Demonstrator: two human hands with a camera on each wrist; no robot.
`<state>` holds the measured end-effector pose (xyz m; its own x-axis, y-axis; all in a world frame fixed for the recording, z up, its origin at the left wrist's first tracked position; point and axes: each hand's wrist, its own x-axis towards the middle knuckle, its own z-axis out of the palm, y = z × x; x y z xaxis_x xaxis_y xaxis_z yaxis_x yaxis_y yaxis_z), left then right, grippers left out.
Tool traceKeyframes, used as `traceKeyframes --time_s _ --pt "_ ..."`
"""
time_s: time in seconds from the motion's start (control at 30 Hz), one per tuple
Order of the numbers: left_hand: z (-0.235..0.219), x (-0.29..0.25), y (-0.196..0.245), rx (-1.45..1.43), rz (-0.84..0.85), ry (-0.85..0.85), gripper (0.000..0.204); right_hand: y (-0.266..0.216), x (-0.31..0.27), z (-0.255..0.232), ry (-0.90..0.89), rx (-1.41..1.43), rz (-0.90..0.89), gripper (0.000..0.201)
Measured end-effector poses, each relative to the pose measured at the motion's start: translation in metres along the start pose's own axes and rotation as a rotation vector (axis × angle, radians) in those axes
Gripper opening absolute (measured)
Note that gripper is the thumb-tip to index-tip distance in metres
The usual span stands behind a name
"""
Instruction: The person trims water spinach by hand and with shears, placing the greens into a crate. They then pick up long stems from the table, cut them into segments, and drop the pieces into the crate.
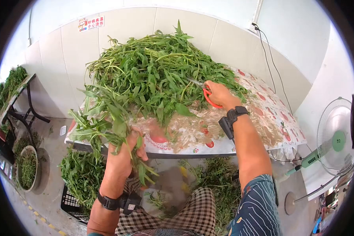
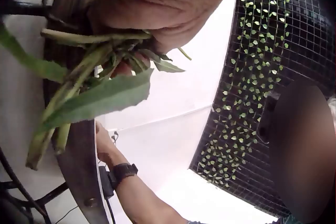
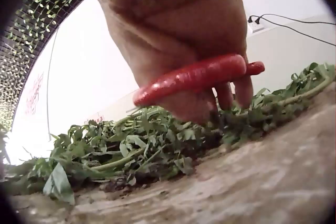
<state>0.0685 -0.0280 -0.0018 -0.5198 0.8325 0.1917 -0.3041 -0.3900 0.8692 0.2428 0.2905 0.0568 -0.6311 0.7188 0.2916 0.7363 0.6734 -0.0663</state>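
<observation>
My left hand [image 1: 126,154] grips a bunch of leafy green stems [image 1: 113,115] by the table's front left edge. Leaves spread above the fist, and stem ends [image 2: 63,124] poke out below it in the left wrist view. A pair of red-handled scissors [image 1: 208,98] is in my right hand [image 1: 221,95], the fingers round the handle loops [image 3: 194,78]. Its metal blades point left over the near right side of a big heap of leafy greens [image 1: 153,70]. In the right wrist view the hand hides the blades.
The heap lies on a fruit-patterned tablecloth [image 1: 263,114] against a wall. A black crate [image 1: 69,202] of greens stands on the floor at left, a round basin [image 1: 36,173] beyond it. At right stands a fan [image 1: 336,137]. Cut greens [image 1: 220,185] lie under the table.
</observation>
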Motion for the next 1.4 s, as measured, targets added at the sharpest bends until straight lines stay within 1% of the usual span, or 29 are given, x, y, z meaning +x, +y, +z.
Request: traceKeyframes --time_s 0.03,0.07,0.17,0.2,0.3,0.37,0.4,0.5,0.6,0.7,0.8,0.83,0.87,0.97,1.07,1.17,1.27,1.37,1.4 --pt "0.0 0.0 0.0 -0.012 0.001 -0.001 0.015 -0.001 -0.002 0.003 -0.044 -0.047 -0.001 0.027" --pt "0.0 0.0 0.0 -0.028 0.003 -0.002 0.015 0.005 -0.004 0.005 -0.025 -0.055 -0.028 0.027" --pt "0.0 0.0 0.0 0.004 0.02 0.01 0.015 0.008 -0.021 -0.027 0.009 0.016 0.046 0.028" --pt "0.001 -0.001 0.001 0.007 0.009 0.021 0.014 0.024 -0.024 -0.028 0.113 0.02 0.025 0.029" --pt "0.004 -0.003 0.003 0.011 -0.008 0.037 0.014 0.062 -0.041 -0.057 0.346 -0.001 0.037 0.03" --pt "0.003 -0.003 0.0 0.017 0.004 0.038 0.014 0.09 -0.048 -0.076 0.6 0.065 0.042 0.03" --pt "0.006 -0.003 0.001 -0.011 -0.012 0.069 0.015 0.093 -0.053 -0.085 0.727 0.1 0.044 0.031" --pt "0.008 -0.003 0.002 -0.017 0.002 0.068 0.015 0.096 -0.067 -0.113 0.857 0.429 0.161 0.036" --pt "0.006 -0.001 0.0 0.001 0.003 0.046 0.015 0.081 -0.073 -0.134 0.909 0.842 0.103 0.037" --pt "0.001 0.0 -0.003 0.0 0.013 0.02 0.024 0.071 -0.076 -0.136 0.512 0.77 0.202 0.022" --pt "0.005 -0.002 0.001 -0.008 -0.014 0.052 0.012 0.058 -0.073 -0.119 0.405 0.259 -0.023 0.035" --pt "0.005 -0.001 0.001 -0.016 -0.014 0.052 0.012 0.051 -0.072 -0.114 0.364 0.088 -0.099 0.039" --pt "0.005 0.0 0.0 -0.023 -0.016 0.054 0.012 0.045 -0.073 -0.109 0.344 0.132 -0.085 0.047" --pt "0.003 0.0 0.001 -0.018 -0.012 0.044 0.013 0.029 -0.07 -0.097 0.42 0.32 -0.011 0.044" --pt "0.001 0.0 -0.001 -0.031 -0.017 0.032 0.017 0.018 -0.066 -0.092 0.311 0.106 0.035 0.035" --pt "0.0 0.0 -0.001 -0.041 -0.012 0.033 0.017 0.019 -0.062 -0.079 0.401 0.044 0.027 0.035" --pt "0.001 0.0 -0.002 -0.047 -0.001 0.016 0.016 -0.019 -0.087 -0.084 0.388 0.159 0.017 0.037" --pt "0.004 0.0 0.001 -0.016 0.013 0.02 0.016 -0.037 -0.106 -0.073 0.237 0.375 0.005 0.038" --pt "0.006 -0.001 0.002 -0.023 0.006 0.037 0.017 -0.048 -0.115 -0.075 0.123 0.489 0.098 0.036"
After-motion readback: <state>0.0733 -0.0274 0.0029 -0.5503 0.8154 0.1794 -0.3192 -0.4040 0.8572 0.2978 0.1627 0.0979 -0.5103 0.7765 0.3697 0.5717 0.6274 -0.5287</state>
